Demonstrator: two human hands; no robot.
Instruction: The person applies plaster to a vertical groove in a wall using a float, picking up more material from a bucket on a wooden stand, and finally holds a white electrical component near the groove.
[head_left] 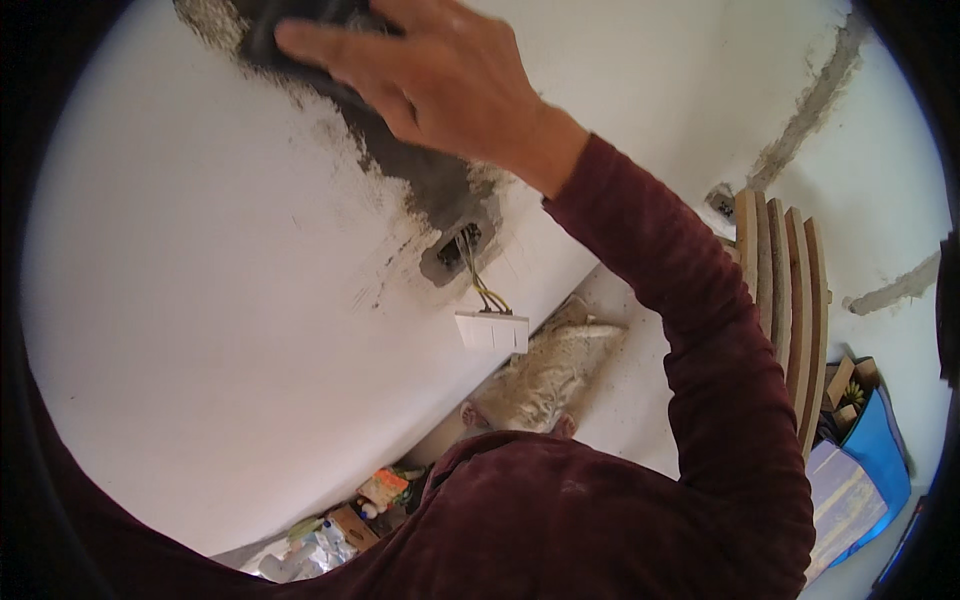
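Observation:
My right hand (435,80) reaches up to the white wall (220,280), its fingers around a dark flat tool (300,40) cut off by the upper edge. Motion and the fingers blur the tool, so I cannot tell its exact kind. It lies over a strip of wet grey plaster (405,155) that slants down the wall. At the strip's lower end is an open wall box (455,250), from which wires (478,280) hang with a white switch plate (492,331) on them. My left hand is outside the picture; only part of its sleeve (80,490) shows.
My feet stand by a dusty, crumpled sheet (545,375) on the floor. Curved wooden boards (790,300) lean at the right, beside a blue bag (875,470). Mixed items, including a cardboard box (352,527), lie along the wall's foot. Grey patched strips (810,100) mark the other wall.

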